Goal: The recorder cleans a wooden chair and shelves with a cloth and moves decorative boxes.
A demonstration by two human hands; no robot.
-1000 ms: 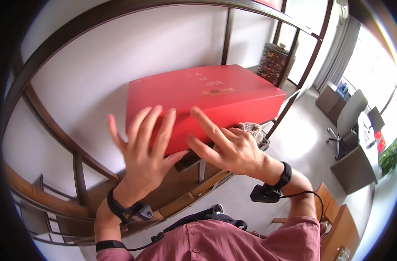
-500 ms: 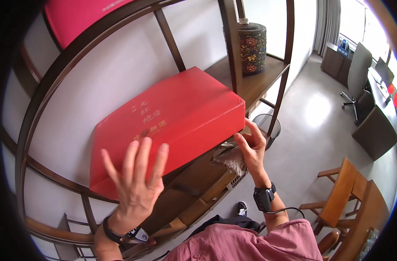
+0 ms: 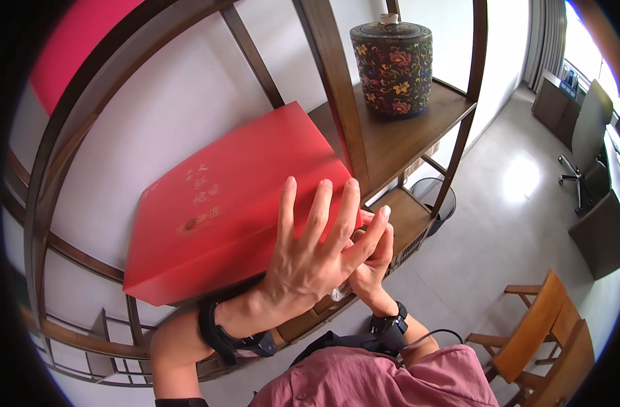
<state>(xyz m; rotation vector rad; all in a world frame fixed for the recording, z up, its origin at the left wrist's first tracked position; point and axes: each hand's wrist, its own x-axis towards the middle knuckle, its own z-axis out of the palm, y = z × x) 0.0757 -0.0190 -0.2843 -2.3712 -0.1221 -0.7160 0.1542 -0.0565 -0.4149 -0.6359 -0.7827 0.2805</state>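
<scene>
A large red cardboard box (image 3: 235, 197) with gold lettering on its lid lies at a slant on the wooden shelf stand. My left hand (image 3: 310, 251) is open, palm down, its fingers spread over the box's right front part. Its thumb crosses in front of my right hand (image 3: 372, 271), which is bent close by the box's right front corner. A small bit of greyish cloth (image 3: 339, 292) shows under my right hand; most of it is hidden by my left hand and wrist.
A dark lidded canister (image 3: 395, 71) with painted flowers stands on the shelf (image 3: 418, 139) right of the box, past an upright post (image 3: 333, 88). Below it is a waste bin (image 3: 440, 203). Wooden chairs (image 3: 537, 332) stand at right, an office chair (image 3: 585, 163) farther off.
My left hand has moved right across the box to my right hand. The view has shifted, and the canister appears larger and nearer.
</scene>
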